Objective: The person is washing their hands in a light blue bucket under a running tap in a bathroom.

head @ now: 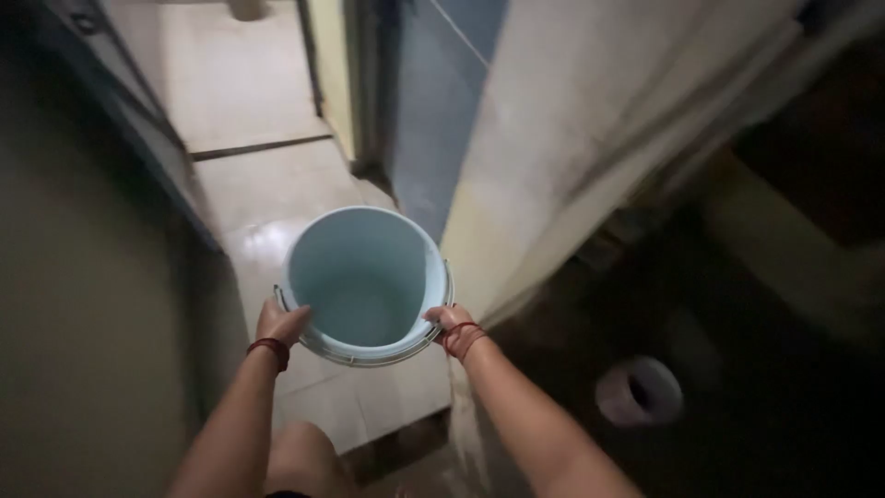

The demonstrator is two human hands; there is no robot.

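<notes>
Two hands — left hand [281,325], right hand [449,321] — clamped on one bucket [364,281].

One pale blue bucket [364,286], two hands, left [281,325] and right [449,320], and one small round container [639,390].

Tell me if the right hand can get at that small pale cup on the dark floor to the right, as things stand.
Probably not right away: the right hand is gripping the rim of the light blue bucket, as is the left hand. The pale cup lies low to the right, with nothing visibly blocking it.
</notes>
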